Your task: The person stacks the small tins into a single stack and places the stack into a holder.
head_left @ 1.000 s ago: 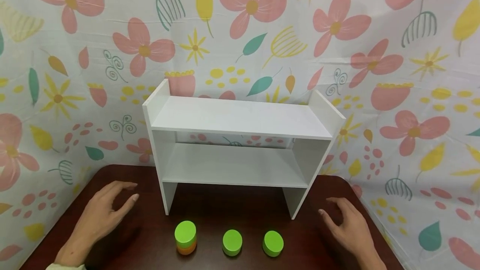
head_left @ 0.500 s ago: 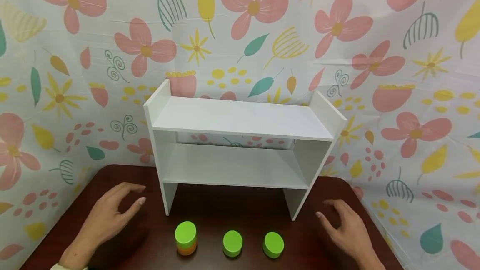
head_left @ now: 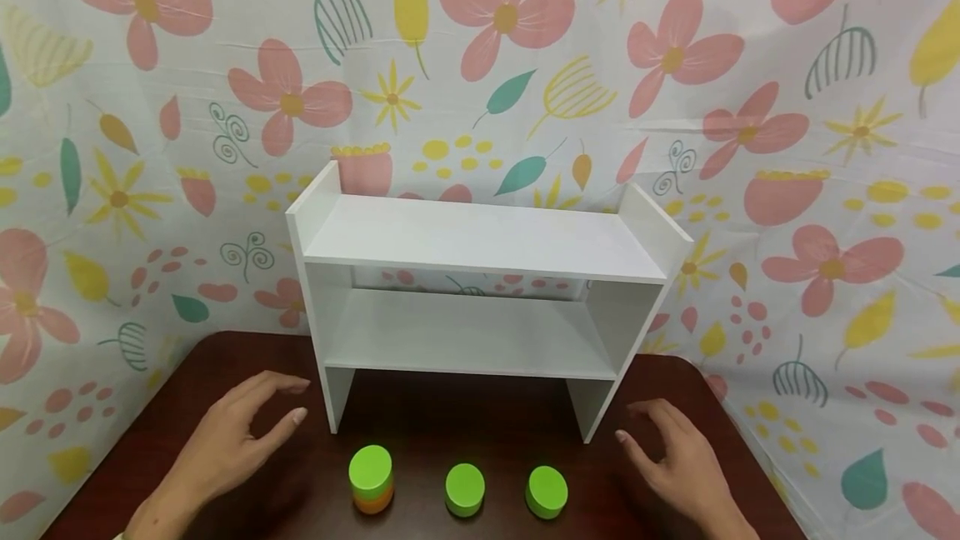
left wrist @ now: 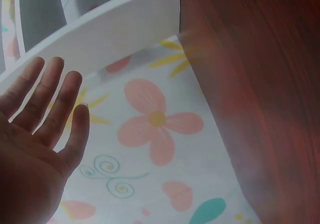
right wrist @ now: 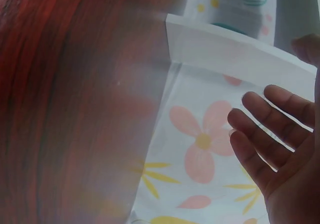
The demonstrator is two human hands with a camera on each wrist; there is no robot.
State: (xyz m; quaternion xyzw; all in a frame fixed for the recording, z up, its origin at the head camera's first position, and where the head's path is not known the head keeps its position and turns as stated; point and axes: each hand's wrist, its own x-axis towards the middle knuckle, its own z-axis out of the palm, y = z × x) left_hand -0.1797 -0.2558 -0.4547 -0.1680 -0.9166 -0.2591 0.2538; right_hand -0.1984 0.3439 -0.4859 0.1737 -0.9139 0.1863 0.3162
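Observation:
A white two-tier shelf [head_left: 472, 332] stands on the dark wooden table, both its boards bare. In front of it sit three round, green-topped pieces in a row: a taller green-over-orange one [head_left: 371, 478] at left, a green one [head_left: 465, 490] in the middle, and another green one [head_left: 547, 492] at right. My left hand [head_left: 232, 440] hovers left of the shelf, fingers relaxed and holding nothing. On the other side my right hand [head_left: 678, 465] hovers with loosely bent fingers, also holding nothing. Each wrist view shows an unoccupied palm, the left [left wrist: 40, 134] and the right [right wrist: 280, 149], near a shelf side panel.
The dark reddish-brown table [head_left: 465, 415] has rounded back corners. A white cloth [head_left: 480, 107] printed with flowers and leaves hangs behind it and along both sides, close to the table's edges.
My left hand has moved to the right, toward the shelf's left panel. My right hand has shifted slightly left. The shelf and the green-topped pieces stay where they were.

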